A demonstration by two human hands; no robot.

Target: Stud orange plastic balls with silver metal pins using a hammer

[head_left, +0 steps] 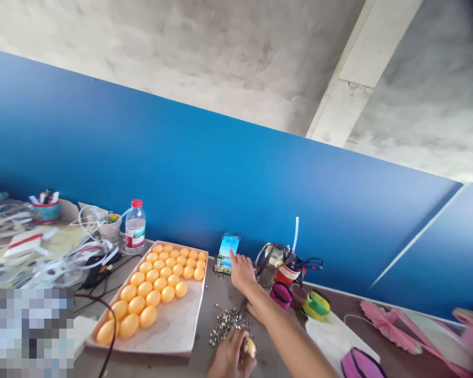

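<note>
My right hand reaches forward with its index finger stretched out at the screen of a smartphone, which leans upright against the blue partition. Its other fingers are partly curled, and a dark thin thing shows below that hand, too unclear to name. Closer to me, my left hand is closed around a yellowish rounded object, mostly covered by the fingers. Just beyond it lies a loose heap of small shiny metal pieces. To the left, rows of orange balls sit in a shallow white tray.
A red-capped bottle stands behind the tray, with white strips and cables further left. On the right are a purple band, a green-yellow band, another purple piece and pink fabric. The blue partition closes off the back.
</note>
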